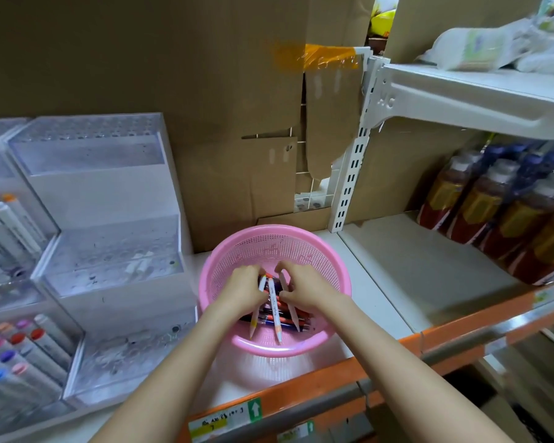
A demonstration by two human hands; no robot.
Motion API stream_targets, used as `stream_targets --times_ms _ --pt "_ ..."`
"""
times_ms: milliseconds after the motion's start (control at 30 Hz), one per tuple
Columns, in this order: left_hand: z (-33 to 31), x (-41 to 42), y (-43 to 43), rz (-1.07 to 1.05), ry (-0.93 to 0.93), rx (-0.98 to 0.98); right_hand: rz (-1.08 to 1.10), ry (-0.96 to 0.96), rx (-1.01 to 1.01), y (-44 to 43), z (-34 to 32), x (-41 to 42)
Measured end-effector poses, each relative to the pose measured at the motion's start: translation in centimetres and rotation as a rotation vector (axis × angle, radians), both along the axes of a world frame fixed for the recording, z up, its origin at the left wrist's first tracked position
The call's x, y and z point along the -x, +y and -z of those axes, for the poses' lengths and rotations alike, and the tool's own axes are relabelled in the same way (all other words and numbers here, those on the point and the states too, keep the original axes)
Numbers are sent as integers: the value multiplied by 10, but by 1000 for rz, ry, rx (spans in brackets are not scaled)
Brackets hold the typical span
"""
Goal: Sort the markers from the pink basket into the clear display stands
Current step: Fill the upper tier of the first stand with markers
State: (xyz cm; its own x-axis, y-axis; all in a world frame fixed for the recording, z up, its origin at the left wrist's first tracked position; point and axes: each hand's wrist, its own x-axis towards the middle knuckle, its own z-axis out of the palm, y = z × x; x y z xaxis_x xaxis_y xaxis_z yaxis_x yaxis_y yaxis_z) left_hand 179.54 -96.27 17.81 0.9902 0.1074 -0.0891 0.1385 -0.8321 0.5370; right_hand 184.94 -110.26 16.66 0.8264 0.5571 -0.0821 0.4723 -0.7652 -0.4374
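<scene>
The pink basket (227,247) is set near the front edge of the shelf (406,270), just beside the clear stands (109,251). The markers (274,310) are piled inside it, with the left hand (242,290) and right hand (303,287) each clamped in a grip round some.

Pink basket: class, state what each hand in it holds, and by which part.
Both the left hand and right hand curl round the markers in the pink basket, gripping their far ends; the near tips lie free.

markers (274,310) heaped in the pink basket (224,260) under your grip, white barrels on top; clear display stands (109,251) to its left.
</scene>
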Motion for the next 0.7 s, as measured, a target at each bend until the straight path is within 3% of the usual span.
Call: stream_targets --times_ms 367,700 --pt "-11 0 9 -143 -208 263 7 -14 -236 -1 -18 -3" --pt "-69 25 21 -50 -525 236 -27 -106 -595 14 -66 21"
